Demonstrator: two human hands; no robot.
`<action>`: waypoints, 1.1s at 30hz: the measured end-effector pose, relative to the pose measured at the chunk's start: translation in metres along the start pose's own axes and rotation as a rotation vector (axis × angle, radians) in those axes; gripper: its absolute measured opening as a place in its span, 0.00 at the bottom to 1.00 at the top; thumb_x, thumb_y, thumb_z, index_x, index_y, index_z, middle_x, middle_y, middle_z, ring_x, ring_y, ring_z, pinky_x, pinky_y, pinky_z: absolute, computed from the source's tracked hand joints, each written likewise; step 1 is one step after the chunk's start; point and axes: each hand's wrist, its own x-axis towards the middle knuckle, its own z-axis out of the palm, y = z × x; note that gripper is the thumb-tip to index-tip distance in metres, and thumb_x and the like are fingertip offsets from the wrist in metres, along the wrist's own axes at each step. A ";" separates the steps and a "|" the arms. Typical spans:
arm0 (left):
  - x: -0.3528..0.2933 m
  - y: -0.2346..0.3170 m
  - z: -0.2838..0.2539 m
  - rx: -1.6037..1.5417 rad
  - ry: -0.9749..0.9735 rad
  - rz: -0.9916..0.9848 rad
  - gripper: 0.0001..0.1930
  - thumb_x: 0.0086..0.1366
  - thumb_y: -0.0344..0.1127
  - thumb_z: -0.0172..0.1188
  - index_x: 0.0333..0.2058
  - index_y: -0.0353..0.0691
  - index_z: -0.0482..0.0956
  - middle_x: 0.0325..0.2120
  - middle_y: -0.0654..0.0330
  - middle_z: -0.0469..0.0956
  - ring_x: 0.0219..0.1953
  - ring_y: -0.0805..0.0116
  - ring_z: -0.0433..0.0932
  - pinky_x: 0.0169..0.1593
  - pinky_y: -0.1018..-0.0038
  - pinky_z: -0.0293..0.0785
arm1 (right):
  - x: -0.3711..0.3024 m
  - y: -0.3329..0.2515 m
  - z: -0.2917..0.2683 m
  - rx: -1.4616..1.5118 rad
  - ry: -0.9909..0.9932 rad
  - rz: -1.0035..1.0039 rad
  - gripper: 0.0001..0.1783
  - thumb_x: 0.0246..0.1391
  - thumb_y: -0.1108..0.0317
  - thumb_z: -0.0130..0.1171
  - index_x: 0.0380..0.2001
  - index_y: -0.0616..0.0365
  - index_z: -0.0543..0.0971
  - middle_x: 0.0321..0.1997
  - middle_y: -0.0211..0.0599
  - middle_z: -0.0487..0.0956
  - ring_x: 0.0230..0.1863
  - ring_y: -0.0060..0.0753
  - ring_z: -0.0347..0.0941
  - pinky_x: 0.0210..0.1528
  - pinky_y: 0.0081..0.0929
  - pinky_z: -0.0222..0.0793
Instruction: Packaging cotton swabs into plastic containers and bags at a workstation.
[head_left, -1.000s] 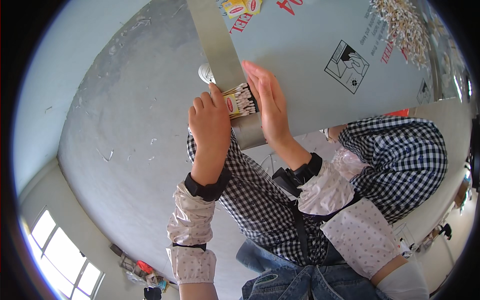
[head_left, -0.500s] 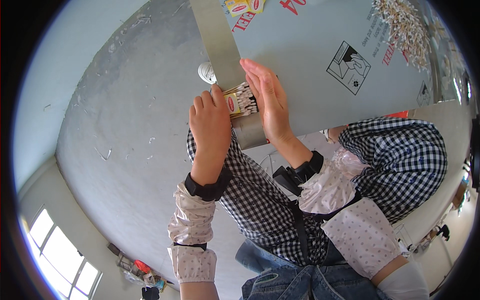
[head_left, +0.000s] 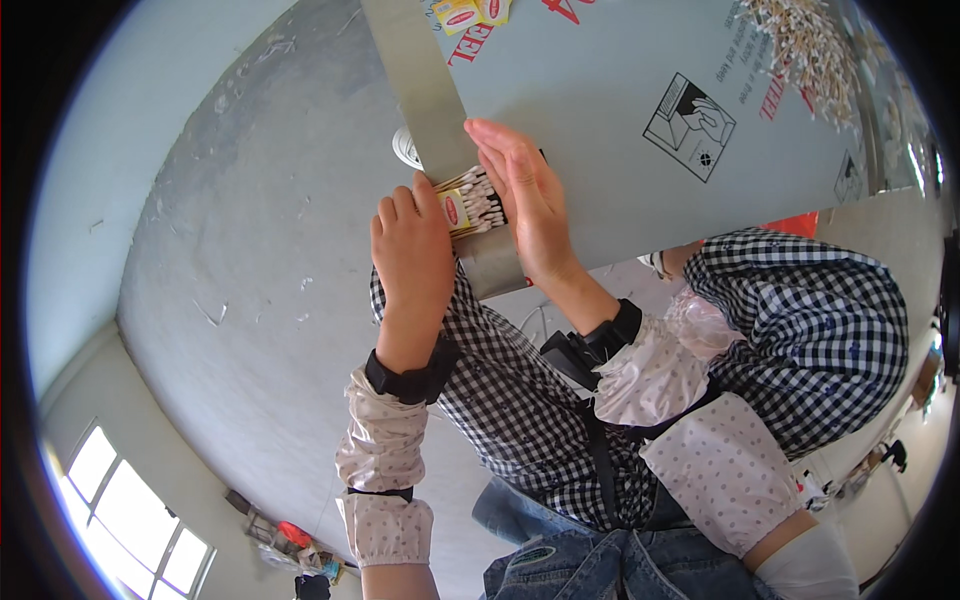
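Note:
At the table's near left corner lies a bundle of cotton swabs (head_left: 484, 202) with a small yellow label (head_left: 453, 209) on top. My left hand (head_left: 412, 245) is closed around its left end, the thumb side against the label. White swab tips point right, toward the palm of my right hand (head_left: 535, 210). That hand stands on edge with its fingers stretched and held flat, close against the tips; whether the palm touches them I cannot tell. Much of the bundle's left end is hidden under my left hand.
The grey table (head_left: 600, 150) carries a large heap of loose swabs (head_left: 805, 60) at the far right and several yellow labels (head_left: 470, 14) at the far left. A bare metal strip (head_left: 415, 80) runs along its left edge. A person in a checked garment (head_left: 800, 330) is at the right.
The whole view has shifted slightly, so table and hands appear a little farther left. Relative to the bundle, both hands look nearly unchanged.

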 end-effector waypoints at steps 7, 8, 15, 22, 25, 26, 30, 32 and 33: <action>0.004 0.002 0.001 -0.086 -0.081 0.012 0.29 0.53 0.21 0.59 0.55 0.32 0.65 0.42 0.52 0.73 0.46 0.51 0.73 0.48 0.63 0.71 | 0.003 0.003 -0.011 0.045 0.018 0.051 0.28 0.72 0.51 0.38 0.60 0.65 0.68 0.64 0.45 0.69 0.68 0.33 0.61 0.71 0.31 0.52; 0.004 0.002 0.001 -0.111 -0.092 0.009 0.29 0.53 0.20 0.59 0.55 0.32 0.64 0.42 0.51 0.73 0.46 0.50 0.73 0.49 0.61 0.71 | 0.003 0.004 -0.012 0.048 0.014 0.054 0.28 0.72 0.51 0.38 0.60 0.65 0.68 0.64 0.44 0.70 0.67 0.32 0.62 0.70 0.31 0.52; 0.005 -0.001 0.002 -0.102 -0.078 0.044 0.30 0.51 0.20 0.60 0.55 0.31 0.65 0.42 0.51 0.73 0.45 0.52 0.73 0.48 0.62 0.70 | 0.003 0.006 -0.013 0.111 0.030 0.052 0.28 0.72 0.52 0.38 0.60 0.65 0.68 0.63 0.43 0.70 0.66 0.30 0.62 0.69 0.28 0.53; 0.007 0.001 -0.003 -0.083 -0.135 0.034 0.32 0.49 0.20 0.61 0.55 0.31 0.64 0.42 0.52 0.72 0.46 0.52 0.73 0.49 0.62 0.70 | 0.002 0.007 -0.013 0.120 0.030 0.047 0.28 0.72 0.53 0.37 0.61 0.66 0.67 0.64 0.44 0.69 0.67 0.31 0.61 0.70 0.29 0.51; 0.007 0.003 -0.007 -0.097 -0.157 0.003 0.31 0.49 0.18 0.60 0.55 0.31 0.64 0.43 0.49 0.72 0.48 0.48 0.72 0.50 0.58 0.70 | 0.002 0.007 -0.010 0.127 0.036 0.041 0.28 0.72 0.53 0.38 0.61 0.66 0.67 0.65 0.44 0.68 0.67 0.32 0.60 0.70 0.30 0.51; 0.007 0.002 -0.008 -0.079 -0.147 0.006 0.31 0.49 0.19 0.61 0.55 0.32 0.64 0.43 0.50 0.72 0.47 0.48 0.72 0.49 0.58 0.70 | 0.002 0.007 -0.008 0.130 0.036 0.037 0.28 0.72 0.53 0.38 0.61 0.65 0.66 0.65 0.44 0.68 0.68 0.33 0.60 0.71 0.31 0.50; 0.007 0.004 -0.008 -0.055 -0.124 0.013 0.31 0.49 0.20 0.61 0.55 0.33 0.64 0.43 0.51 0.72 0.47 0.51 0.72 0.49 0.60 0.70 | 0.003 0.006 -0.010 0.119 0.024 0.028 0.27 0.72 0.54 0.38 0.61 0.65 0.66 0.65 0.45 0.68 0.68 0.33 0.60 0.71 0.31 0.50; 0.007 0.003 -0.003 -0.045 -0.073 0.043 0.29 0.50 0.21 0.60 0.54 0.32 0.66 0.40 0.53 0.72 0.45 0.53 0.73 0.47 0.62 0.69 | 0.003 0.006 -0.011 0.091 0.024 0.029 0.27 0.72 0.55 0.38 0.61 0.65 0.67 0.65 0.45 0.68 0.68 0.34 0.61 0.71 0.31 0.50; 0.007 0.002 -0.003 -0.028 -0.025 0.074 0.27 0.51 0.22 0.59 0.53 0.31 0.67 0.38 0.54 0.72 0.43 0.56 0.73 0.45 0.64 0.68 | 0.003 0.005 -0.010 0.091 0.020 0.030 0.27 0.72 0.55 0.38 0.61 0.65 0.67 0.65 0.45 0.68 0.68 0.34 0.61 0.71 0.31 0.50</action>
